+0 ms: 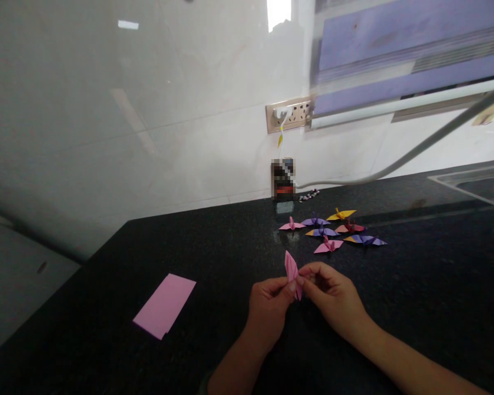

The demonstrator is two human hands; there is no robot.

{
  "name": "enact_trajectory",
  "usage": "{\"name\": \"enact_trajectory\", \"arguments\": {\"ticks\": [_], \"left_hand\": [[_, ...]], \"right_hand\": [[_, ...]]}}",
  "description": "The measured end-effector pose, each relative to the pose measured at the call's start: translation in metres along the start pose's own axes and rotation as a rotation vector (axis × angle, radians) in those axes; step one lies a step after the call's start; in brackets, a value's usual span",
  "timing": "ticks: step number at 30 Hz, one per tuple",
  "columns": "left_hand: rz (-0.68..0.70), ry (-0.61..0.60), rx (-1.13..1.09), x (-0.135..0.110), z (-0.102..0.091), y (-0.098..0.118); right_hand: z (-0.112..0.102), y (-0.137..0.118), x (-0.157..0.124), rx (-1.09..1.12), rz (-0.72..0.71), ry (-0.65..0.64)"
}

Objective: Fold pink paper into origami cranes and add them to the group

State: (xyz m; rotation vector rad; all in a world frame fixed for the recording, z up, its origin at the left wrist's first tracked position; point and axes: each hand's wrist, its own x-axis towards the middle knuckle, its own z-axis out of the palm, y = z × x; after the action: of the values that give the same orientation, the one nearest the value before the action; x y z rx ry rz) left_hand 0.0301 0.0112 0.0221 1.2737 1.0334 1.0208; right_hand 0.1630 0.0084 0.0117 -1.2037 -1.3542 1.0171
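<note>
A small folded pink paper piece (291,271) stands upright, pinched between both my hands above the black counter (107,340). My left hand (268,307) grips its lower left side with closed fingers. My right hand (331,291) pinches its lower right side, fingers curled. Just beyond lie several finished paper cranes (333,230) in pink, purple and yellow, spread on the counter. A flat pink paper sheet (164,304) lies to the left of my hands.
A wall socket strip (290,114) with a plugged charger sits on the tiled wall. Below it a small dark object (283,181) leans on the wall. A white cable (395,162) runs right. A sink edge (469,184) shows far right.
</note>
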Motion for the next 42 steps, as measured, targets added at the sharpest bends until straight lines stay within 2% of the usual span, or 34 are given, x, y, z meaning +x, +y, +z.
{"name": "enact_trajectory", "arguments": {"ticks": [21,30,35,42], "left_hand": [[0.025,-0.005,0.050,0.0009,-0.0012,-0.0036],[0.014,-0.020,0.026,0.0010,-0.0004,-0.0035],[0.013,0.004,0.057,0.0018,-0.0012,-0.0053],[0.044,0.009,0.144,-0.0013,0.0033,-0.0045]], "right_hand": [[-0.0020,0.0029,-0.0005,-0.084,-0.065,0.005],[-0.0056,-0.0058,0.0017,-0.009,-0.022,-0.116],[-0.0044,-0.0028,0.0023,-0.118,-0.031,-0.139],[-0.0040,-0.0052,-0.0005,-0.271,-0.044,-0.072]]}}
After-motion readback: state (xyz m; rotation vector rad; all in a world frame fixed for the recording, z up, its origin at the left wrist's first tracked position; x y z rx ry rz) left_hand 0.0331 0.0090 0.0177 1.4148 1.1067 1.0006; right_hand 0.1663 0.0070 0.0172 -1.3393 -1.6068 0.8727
